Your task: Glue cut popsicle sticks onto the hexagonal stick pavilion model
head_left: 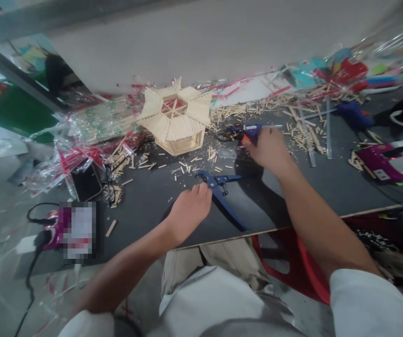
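Note:
My right hand (271, 149) is wrapped round a blue hot glue gun (252, 128), whose nozzle points left and whose clear glue stick juts out behind. My left hand (191, 206) is closed, fingers curled down, right beside the jaw of a blue ratchet cutter (227, 206); whatever the fingers hold is hidden. The cutter lies on the dark table with its handles spread. Behind it stands a small house-like model of wooden sticks (183, 127), with a pointed star-shaped roof and an open, spoked middle.
Cut stick pieces (243, 110) litter the table (152, 187). At left are a phone (86, 180), plastic wrapping (61, 154) and a purple power strip (54, 229). To the right lie clear glue sticks (307, 140), another blue glue gun (354, 114) and another purple power strip (380, 161).

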